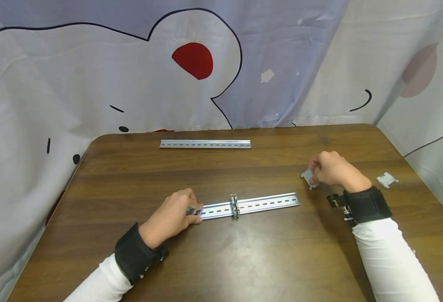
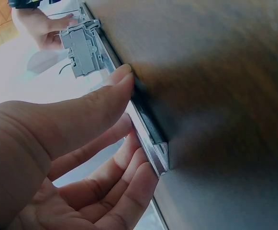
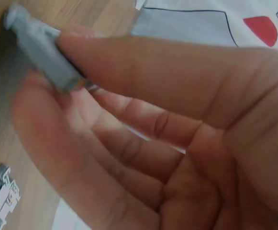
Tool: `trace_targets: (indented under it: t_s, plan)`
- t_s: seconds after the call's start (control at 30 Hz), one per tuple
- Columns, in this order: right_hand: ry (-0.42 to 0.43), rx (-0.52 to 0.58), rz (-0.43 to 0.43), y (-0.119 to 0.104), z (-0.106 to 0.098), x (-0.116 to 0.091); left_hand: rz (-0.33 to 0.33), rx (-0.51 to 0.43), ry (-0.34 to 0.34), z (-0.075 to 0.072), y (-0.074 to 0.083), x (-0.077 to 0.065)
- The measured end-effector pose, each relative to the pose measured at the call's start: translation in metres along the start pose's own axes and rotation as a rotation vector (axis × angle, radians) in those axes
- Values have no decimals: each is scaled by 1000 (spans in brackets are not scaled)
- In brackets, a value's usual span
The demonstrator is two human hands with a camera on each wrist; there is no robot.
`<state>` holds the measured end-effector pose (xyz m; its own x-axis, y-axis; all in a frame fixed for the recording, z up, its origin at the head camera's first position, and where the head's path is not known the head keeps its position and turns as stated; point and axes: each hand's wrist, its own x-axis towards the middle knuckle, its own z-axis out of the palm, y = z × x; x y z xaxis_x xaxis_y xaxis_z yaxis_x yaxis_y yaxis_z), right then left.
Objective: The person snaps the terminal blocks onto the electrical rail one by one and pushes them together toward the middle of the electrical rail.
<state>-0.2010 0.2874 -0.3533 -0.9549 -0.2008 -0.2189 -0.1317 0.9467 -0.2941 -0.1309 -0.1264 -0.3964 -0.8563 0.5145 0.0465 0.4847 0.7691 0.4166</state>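
Observation:
A slotted metal DIN rail (image 1: 268, 204) lies across the middle of the table. My left hand (image 1: 174, 216) grips its left end, thumb on the near edge and fingers along the far one, as the left wrist view shows close up. Near the rail's middle, slim grey terminal blocks (image 1: 235, 206) sit upright across it, also seen in the left wrist view (image 2: 81, 48). Off to the right, my right hand (image 1: 332, 170) pinches a grey terminal block (image 3: 45, 55) between thumb and forefinger, blurred in the right wrist view.
Another terminal block (image 1: 386, 180) lies flat near the table's right edge, beyond my right wrist. A second DIN rail (image 1: 205, 144) rests near the back edge of the wooden table (image 1: 259, 260). A printed curtain (image 1: 93, 79) hangs behind the table.

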Motion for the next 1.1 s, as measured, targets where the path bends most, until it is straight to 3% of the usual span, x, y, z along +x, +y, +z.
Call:
trace_targets:
  t_s: [0.37,0.6,0.77,1.1]
  plan:
    - [-203,101,-42,-24,3,-12,-7,13,-2,-1,2,0]
    - [-240,120,-75,-41,8,-18,-16,16,-6,-1,1,0]
    - [-213,102,-68,-49,13,-17,-13,20,-7,0,1,0]
    - [-43,-18,-95,-62,21,-16,3,30,6,1,1,0]
